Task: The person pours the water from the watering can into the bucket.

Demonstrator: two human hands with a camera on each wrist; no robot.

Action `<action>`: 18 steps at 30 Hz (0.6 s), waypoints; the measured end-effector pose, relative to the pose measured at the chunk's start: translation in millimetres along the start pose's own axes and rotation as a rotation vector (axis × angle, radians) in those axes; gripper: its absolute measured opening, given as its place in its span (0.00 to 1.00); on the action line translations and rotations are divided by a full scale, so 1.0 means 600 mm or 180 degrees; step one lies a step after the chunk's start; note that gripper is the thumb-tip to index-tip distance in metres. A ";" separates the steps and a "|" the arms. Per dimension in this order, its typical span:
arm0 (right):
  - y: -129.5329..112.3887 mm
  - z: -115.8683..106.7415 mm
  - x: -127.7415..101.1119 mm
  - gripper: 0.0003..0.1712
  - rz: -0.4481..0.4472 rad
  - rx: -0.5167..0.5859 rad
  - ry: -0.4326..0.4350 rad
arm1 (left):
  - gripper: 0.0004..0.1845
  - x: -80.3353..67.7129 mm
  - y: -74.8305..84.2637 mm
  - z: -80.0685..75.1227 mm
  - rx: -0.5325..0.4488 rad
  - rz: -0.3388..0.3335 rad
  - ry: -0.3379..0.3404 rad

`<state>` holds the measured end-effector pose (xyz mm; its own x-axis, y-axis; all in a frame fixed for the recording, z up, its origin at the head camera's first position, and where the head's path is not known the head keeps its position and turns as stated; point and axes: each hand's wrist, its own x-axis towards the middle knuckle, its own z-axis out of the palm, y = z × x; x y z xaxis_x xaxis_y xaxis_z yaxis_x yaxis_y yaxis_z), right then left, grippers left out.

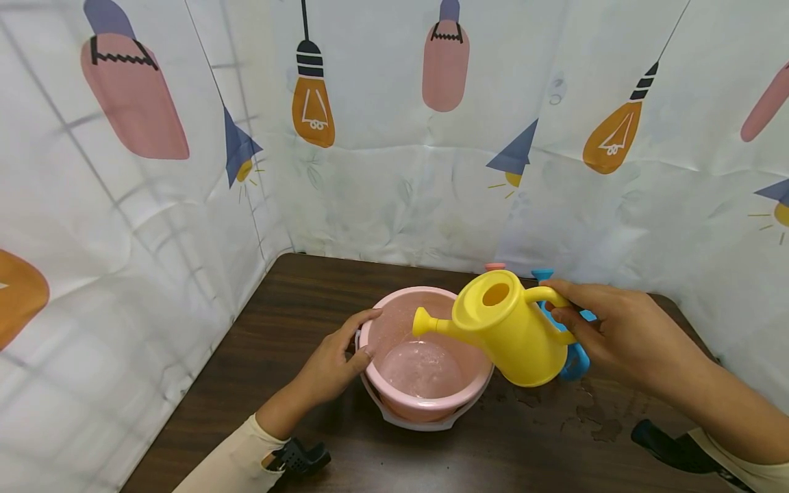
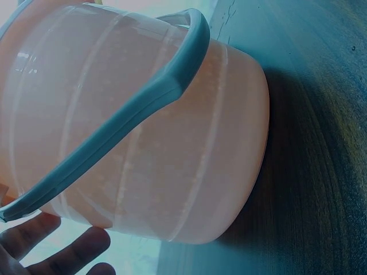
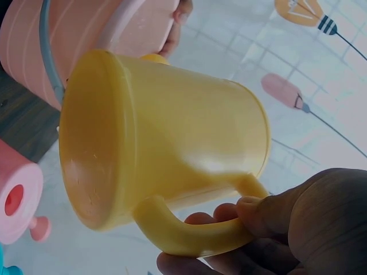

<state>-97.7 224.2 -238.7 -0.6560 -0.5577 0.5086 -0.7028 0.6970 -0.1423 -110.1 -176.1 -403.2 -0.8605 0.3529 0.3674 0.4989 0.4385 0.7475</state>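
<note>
A pink bucket (image 1: 425, 400) with a grey carrying handle (image 2: 114, 134) stands upright on the dark wooden table. Rippled, bubbly water (image 1: 422, 370) lies in its bottom. My left hand (image 1: 329, 359) holds the bucket's left rim, thumb and fingertips at the edge. In my right hand (image 1: 616, 329) is a yellow watering can (image 1: 524, 335), gripped by its side handle (image 3: 200, 238). The can is tilted left, its spout (image 1: 425, 322) over the bucket's opening. Whether water is leaving the spout is too faint to tell.
Behind the yellow can stand a blue watering can (image 1: 576, 363), mostly hidden, and a pink watering can (image 3: 23, 195). Wet patches (image 1: 598, 418) mark the table at right. A patterned white sheet (image 1: 394, 192) hangs behind and to the left.
</note>
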 end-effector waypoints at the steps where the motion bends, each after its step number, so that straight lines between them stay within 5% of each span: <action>1: 0.000 0.000 0.000 0.31 -0.0005 -0.0001 -0.0001 | 0.30 0.000 0.000 0.000 0.0001 -0.0008 0.0001; 18: 0.000 0.001 0.002 0.31 -0.0034 -0.0002 -0.0020 | 0.30 0.000 0.001 0.001 0.0025 -0.0063 0.0024</action>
<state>-98.8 223.3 -238.3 -0.6502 -0.5678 0.5048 -0.7096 0.6913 -0.1365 -109.6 -175.4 -402.9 -0.8710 0.3379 0.3567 0.4825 0.4517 0.7504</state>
